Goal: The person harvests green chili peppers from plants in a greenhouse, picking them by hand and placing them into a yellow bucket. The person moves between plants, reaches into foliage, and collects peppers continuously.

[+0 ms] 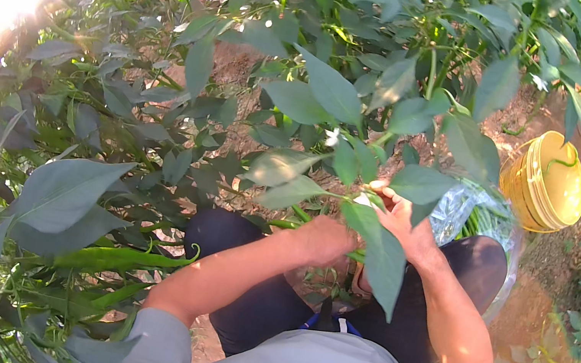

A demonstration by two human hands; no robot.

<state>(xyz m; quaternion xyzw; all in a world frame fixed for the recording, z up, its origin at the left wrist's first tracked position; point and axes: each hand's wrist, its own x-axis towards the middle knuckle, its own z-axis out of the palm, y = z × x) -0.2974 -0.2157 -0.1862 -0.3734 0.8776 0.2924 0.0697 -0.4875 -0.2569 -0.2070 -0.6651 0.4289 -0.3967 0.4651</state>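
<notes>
My left hand [328,240], slightly blurred, is low among the chili pepper plants in front of my knees; green chili peppers [299,213] show beside it. Its fingers are partly hidden, so its grip is unclear. My right hand [398,215] is raised a little farther out, with thumb and fingertips together at a leafy pepper stem [362,187]. A large leaf [380,250] hangs in front of both hands. Near my right knee a clear plastic bag [451,210] holds many green chili peppers [478,222]. At the lower left hangs a long green chili pepper [122,260].
A yellow plastic bucket [518,181] lies tilted on the soil at the right, with a curved green pepper [562,162] in it. Dense pepper plants [335,90] with white flowers spread ahead and to the left. Strong sun glare covers the upper left.
</notes>
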